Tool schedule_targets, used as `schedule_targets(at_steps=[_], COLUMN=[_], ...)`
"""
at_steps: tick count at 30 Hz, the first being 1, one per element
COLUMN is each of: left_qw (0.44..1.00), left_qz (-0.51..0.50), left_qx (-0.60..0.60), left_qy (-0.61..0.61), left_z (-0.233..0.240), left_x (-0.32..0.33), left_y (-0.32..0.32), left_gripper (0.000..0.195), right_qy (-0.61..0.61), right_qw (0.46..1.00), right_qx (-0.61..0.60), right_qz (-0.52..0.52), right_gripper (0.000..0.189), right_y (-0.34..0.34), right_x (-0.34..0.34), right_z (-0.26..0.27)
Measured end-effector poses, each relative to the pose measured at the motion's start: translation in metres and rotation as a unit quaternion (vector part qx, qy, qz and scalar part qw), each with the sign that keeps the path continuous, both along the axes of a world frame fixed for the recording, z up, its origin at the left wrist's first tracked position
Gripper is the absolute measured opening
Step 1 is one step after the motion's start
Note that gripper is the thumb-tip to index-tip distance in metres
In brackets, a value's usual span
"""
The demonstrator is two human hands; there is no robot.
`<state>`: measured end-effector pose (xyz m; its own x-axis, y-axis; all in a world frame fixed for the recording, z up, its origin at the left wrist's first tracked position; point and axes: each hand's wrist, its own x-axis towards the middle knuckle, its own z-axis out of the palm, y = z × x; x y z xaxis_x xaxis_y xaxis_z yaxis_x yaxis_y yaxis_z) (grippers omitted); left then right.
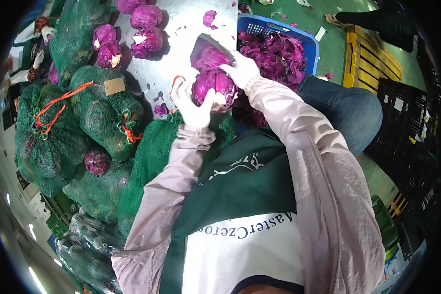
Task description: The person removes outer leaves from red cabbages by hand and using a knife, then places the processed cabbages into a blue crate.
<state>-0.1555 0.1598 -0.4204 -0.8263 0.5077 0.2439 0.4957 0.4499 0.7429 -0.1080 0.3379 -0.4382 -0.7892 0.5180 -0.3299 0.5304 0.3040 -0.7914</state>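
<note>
Before me, a peeled red cabbage (214, 90) with a pale cut stem is cupped by my gloved left hand (194, 104), thumb and fingers spread around its near and left sides. A bit of red shows at that hand's fingertips. My gloved right hand (244, 70) is closed at the right end of a broad-bladed knife (207, 47), which is blurred and has purple on its face; its handle is hidden. Blade and right fingertips are just beyond the cabbage. Several more red cabbages (147, 42) sit on the metal table (180, 18), with torn leaf scraps.
A blue plastic crate (312, 55) full of purple leaves stands right of the table. Green mesh sacks (106, 110) crowd the left, some tied with orange string. Farther right are a yellow pallet (364, 58), black crates (400, 114) and another person's leg (367, 20).
</note>
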Motion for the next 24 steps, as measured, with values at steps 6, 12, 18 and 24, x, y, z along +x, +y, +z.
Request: schedule_targets(at_steps=[6, 12, 18, 24], left_qw=[0.990, 0.992, 0.997, 0.988], left_qz=[-0.102, 0.082, 0.048, 0.048], left_qx=[-0.036, -0.020, -0.039, 0.108], left_qy=[-0.091, -0.098, 0.044, -0.100], left_z=[-0.009, -0.017, -0.004, -0.027], left_x=[-0.032, 0.004, 0.020, 0.025], left_y=[-0.004, 0.004, 0.022, -0.028], left_gripper=[0.028, 0.029, 0.029, 0.040], right_qy=[0.050, -0.013, -0.120, -0.112], right_qw=[0.998, 0.988, 0.990, 0.992], right_qx=[-0.006, 0.111, 0.031, -0.049], right_qz=[0.022, 0.109, 0.060, 0.034], right_gripper=[0.053, 0.050, 0.050, 0.073], right_y=[-0.007, -0.042, -0.013, -0.033], right_x=[-0.030, 0.024, 0.012, 0.012], right_z=[0.059, 0.032, 0.005, 0.002])
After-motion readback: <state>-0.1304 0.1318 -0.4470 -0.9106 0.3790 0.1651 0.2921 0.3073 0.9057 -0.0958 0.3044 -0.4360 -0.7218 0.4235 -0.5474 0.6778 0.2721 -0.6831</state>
